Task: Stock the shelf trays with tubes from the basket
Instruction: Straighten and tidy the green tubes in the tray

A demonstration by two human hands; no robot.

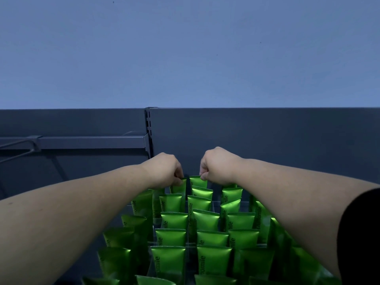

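Several rows of green tubes (171,235) stand upright in clear shelf trays (188,243) below me. At the back of the rows, my left hand (166,169) pinches the top edge of a green tube (178,187). Beside it, my right hand (216,164) pinches the top edge of the neighbouring green tube (199,182). Both tubes stand at the rear of their rows, close to the dark back panel. The basket is not in view.
A dark grey shelf back panel (267,140) rises behind the tubes, with a slotted upright (149,128) left of centre. A dark rail (82,141) runs along the left bay. Above is a plain blue wall (185,54).
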